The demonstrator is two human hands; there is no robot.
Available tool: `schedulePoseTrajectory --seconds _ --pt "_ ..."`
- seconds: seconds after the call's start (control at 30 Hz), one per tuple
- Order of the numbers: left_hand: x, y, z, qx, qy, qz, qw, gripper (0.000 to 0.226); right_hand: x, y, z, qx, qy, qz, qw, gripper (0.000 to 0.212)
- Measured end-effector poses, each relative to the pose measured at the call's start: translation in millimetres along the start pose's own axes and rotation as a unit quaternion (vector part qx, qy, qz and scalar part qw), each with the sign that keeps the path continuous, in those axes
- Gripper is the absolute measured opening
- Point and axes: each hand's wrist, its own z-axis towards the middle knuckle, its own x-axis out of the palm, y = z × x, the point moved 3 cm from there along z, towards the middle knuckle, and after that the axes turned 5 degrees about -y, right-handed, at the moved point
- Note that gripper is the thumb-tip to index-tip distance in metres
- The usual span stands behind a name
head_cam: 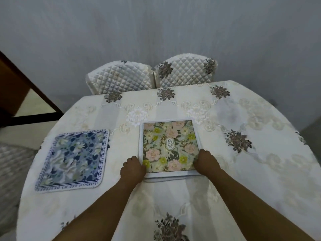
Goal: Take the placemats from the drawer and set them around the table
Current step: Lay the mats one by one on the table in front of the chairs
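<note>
A blue floral placemat (73,159) with lettering round its border lies flat on the left part of the table (251,171). In the middle lies a stack of placemats (169,146); the top one has pink and yellow flowers and an oval label. My left hand (132,168) grips the stack's near left edge and my right hand (207,161) grips its near right edge. Both hands have fingers curled onto the stack, which rests on the cream tablecloth. At least one more mat edge shows under the top one.
Two quilted chair backs (121,76) (186,70) stand side by side at the table's far edge, against a grey wall. A dark wooden frame (20,87) stands at the left, with a rug (10,164) on the floor below.
</note>
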Motion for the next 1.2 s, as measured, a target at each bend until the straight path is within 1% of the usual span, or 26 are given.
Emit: schedulePoseTrajectory --seconds 0.1,0.17,0.27,0.37,0.4,0.47,0.53,0.63,0.73,0.87,0.97,1.07,1.2 --pt "12.6 -8.7 5.3 -0.02 -0.003 -0.046 0.999 0.038 8.4 -6.2 8.3 0.048 -0.009 0.014 0.999 0.035" --pt "15.0 -12.3 6.1 -0.04 -0.016 -0.072 0.997 0.035 10.8 -9.1 13.2 0.09 -0.015 0.053 0.994 0.037" --pt "15.1 -15.3 1.6 -0.036 -0.041 -0.055 0.997 0.031 12.0 -10.1 19.4 0.122 -0.011 0.092 0.988 0.041" --pt "13.3 -18.7 -4.8 -0.018 -0.064 -0.04 0.997 0.031 6.9 -10.8 22.9 0.136 -0.04 0.116 0.983 0.044" --pt "12.6 -20.9 -6.9 -0.007 -0.074 -0.044 0.996 0.032 5.8 -10.8 24.6 0.133 -0.046 0.124 0.982 0.043" --pt "11.5 -23.8 -10.1 0.016 -0.099 -0.059 0.993 0.032 4.5 -6.8 23.1 0.119 -0.046 0.161 0.979 0.03" --pt "7.2 -25.9 -12.4 0.015 -0.118 -0.104 0.987 0.023 3.0 -0.8 17.9 0.096 -0.048 0.184 0.977 0.019" --pt "-2.7 -32.2 -14.1 0.005 -0.12 -0.177 0.977 0.011 -8.4 5.7 4.7 0.057 -0.085 0.147 0.984 0.017" --pt "-13.3 -49.0 -24.2 0.032 -0.136 -0.229 0.963 0.008 -29.7 -2.1 -9.5 0.025 -0.127 0.099 0.987 0.02" --pt "-20.1 -85.6 -57.1 0.078 -0.155 -0.264 0.949 0.01 -63.8 -42.9 -31.5 0.024 -0.17 0.061 0.983 0.024" --pt "-16.3 -118.2 -90.7 0.105 -0.151 -0.273 0.944 0.013 -84.2 -86.4 -52.0 0.031 -0.191 0.052 0.98 0.026" --pt "-1.6 -151.6 -129.0 0.137 -0.142 -0.287 0.937 0.012 -97.9 -137.1 -75.5 0.032 -0.193 0.045 0.98 0.021" --pt "35.1 -188.7 -193.5 0.137 -0.122 -0.272 0.945 0.014 -109.0 -213.4 -110.4 0.023 -0.179 0.046 0.983 0.022"
